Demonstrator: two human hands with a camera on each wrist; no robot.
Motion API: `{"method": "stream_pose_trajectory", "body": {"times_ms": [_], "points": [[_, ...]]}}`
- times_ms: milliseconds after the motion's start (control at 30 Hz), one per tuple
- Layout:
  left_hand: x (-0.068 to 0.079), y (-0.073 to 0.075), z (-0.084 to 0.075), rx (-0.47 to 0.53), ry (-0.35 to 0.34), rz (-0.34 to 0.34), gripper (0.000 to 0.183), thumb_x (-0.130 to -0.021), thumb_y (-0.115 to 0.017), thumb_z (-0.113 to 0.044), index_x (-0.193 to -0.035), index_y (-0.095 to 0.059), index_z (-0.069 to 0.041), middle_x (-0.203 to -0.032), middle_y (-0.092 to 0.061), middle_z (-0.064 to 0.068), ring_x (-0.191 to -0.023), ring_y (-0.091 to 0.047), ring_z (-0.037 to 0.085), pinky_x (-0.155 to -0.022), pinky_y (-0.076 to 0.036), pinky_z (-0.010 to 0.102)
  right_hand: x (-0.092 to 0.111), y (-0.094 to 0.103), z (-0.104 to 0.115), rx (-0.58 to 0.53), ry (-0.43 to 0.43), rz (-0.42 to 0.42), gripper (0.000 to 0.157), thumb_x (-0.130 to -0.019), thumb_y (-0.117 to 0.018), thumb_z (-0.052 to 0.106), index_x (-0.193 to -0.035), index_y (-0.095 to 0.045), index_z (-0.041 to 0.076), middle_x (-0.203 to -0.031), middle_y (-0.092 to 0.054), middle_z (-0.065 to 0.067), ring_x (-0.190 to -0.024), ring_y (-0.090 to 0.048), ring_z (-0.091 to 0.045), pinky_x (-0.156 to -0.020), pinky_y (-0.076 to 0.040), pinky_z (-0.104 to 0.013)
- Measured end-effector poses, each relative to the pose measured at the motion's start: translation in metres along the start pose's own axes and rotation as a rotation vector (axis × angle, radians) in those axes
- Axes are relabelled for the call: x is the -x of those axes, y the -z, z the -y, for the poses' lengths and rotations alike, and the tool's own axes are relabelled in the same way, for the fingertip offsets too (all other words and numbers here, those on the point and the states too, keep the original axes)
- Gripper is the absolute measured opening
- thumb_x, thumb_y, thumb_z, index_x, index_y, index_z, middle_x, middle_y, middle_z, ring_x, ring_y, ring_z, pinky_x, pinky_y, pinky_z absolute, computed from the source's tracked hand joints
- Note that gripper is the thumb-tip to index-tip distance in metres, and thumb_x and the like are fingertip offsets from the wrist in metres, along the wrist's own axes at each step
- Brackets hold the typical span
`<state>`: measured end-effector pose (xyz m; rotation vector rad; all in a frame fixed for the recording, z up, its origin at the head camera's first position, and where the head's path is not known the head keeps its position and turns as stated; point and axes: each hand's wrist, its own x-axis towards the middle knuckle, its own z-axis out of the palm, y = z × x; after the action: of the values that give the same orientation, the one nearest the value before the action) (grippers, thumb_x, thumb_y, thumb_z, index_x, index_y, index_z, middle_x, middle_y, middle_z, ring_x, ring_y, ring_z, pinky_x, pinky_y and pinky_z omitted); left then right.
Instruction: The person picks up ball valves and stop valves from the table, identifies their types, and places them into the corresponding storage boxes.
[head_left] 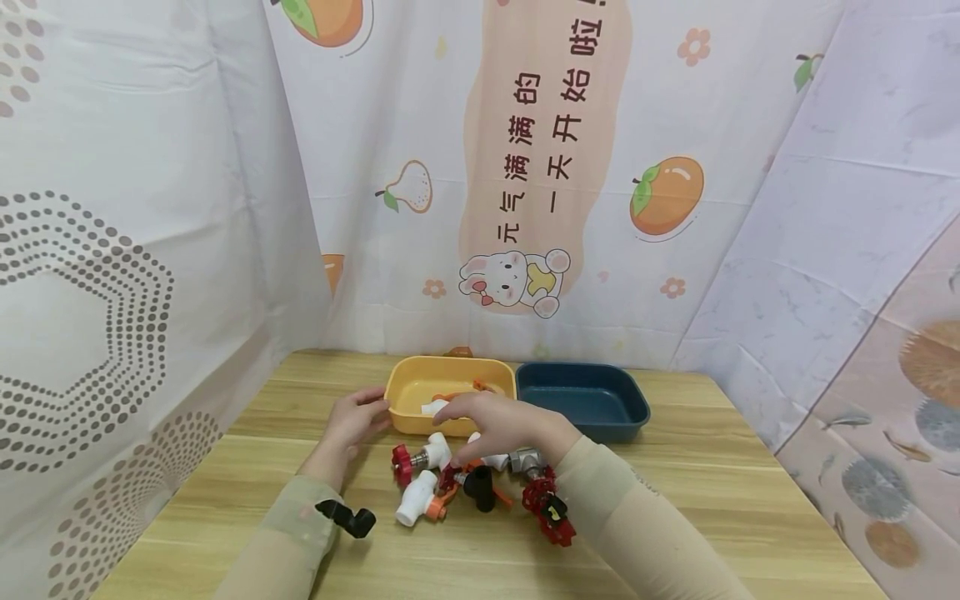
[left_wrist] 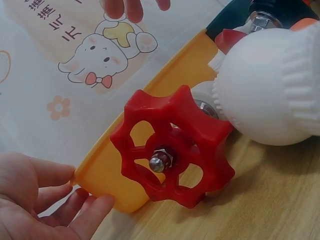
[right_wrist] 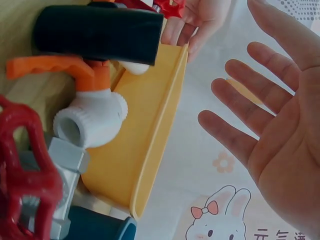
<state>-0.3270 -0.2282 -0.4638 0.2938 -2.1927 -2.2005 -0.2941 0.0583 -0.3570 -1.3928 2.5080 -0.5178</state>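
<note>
My left hand (head_left: pixel 356 419) touches the left end of a yellow bin (left_wrist: pixel 102 165) with its fingertips, the fingers loosely bent. My right hand (head_left: pixel 502 421), palm in view in the right wrist view with fingers apart, hovers over the bin's front edge and holds nothing. Inside the bin lies a white valve (head_left: pixel 432 407) with an orange handle. In front of the bin are several valves: a white one with a red handwheel (head_left: pixel 402 465), a white ball valve (head_left: pixel 416 500) with an orange lever, and a black valve (head_left: pixel 480 489).
A dark blue bin (head_left: pixel 626 432) stands against the yellow bin's right side. A metal valve with a red handwheel (head_left: pixel 542 498) lies near my right forearm. Behind the wooden table (head_left: pixel 697 500) hangs a printed curtain (head_left: pixel 420 108), with more cloth on both sides.
</note>
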Motion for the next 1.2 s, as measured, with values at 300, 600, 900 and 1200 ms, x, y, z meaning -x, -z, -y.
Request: {"method": "stream_pose_trajectory", "body": {"times_ms": [300, 600, 900, 1200], "points": [[0.001, 0.0, 0.0, 0.036, -0.004, 0.022, 0.045, -0.101, -0.06, -0.002, -0.145, -0.051, 0.006, -0.145, -0.05, 0.027, -0.124, -0.058, 0.036, -0.093, -0.056, 0.037, -0.006, -0.007, 0.006, -0.001, 0.052, 0.017, 0.057, -0.09, -0.079, 0.042, -0.14, -0.061, 0.021, -0.138, -0.059, 0.01, -0.13, -0.05, -0.007, -0.112, -0.041, -0.032], [0.001, 0.0, 0.0, 0.04, -0.003, 0.022, 0.045, -0.101, -0.06, -0.002, -0.145, -0.05, 0.006, -0.144, -0.051, 0.028, -0.122, -0.059, 0.036, -0.092, -0.056, 0.037, -0.012, -0.016, 0.009, 0.034, 0.124, 0.03, 0.055, -0.09, -0.08, 0.037, -0.138, -0.061, 0.017, -0.136, -0.062, 0.004, -0.127, -0.054, -0.009, -0.108, -0.042, -0.025], [0.0, 0.0, -0.001, 0.052, 0.003, 0.021, 0.046, -0.101, -0.059, -0.001, -0.145, -0.049, 0.007, -0.144, -0.05, 0.029, -0.123, -0.059, 0.038, -0.093, -0.056, 0.038, -0.017, -0.025, 0.013, 0.022, 0.136, 0.056, 0.054, -0.09, -0.081, 0.032, -0.137, -0.063, 0.013, -0.133, -0.063, 0.006, -0.122, -0.057, -0.011, -0.103, -0.045, -0.023], [0.001, -0.001, -0.003, 0.047, 0.015, 0.014, 0.045, -0.101, -0.06, -0.002, -0.145, -0.05, 0.006, -0.144, -0.051, 0.028, -0.121, -0.061, 0.036, -0.094, -0.056, 0.039, -0.021, -0.034, 0.013, 0.008, 0.115, 0.104, 0.053, -0.091, -0.08, 0.032, -0.138, -0.063, 0.013, -0.134, -0.064, 0.001, -0.122, -0.058, -0.011, -0.103, -0.045, -0.022]]}}
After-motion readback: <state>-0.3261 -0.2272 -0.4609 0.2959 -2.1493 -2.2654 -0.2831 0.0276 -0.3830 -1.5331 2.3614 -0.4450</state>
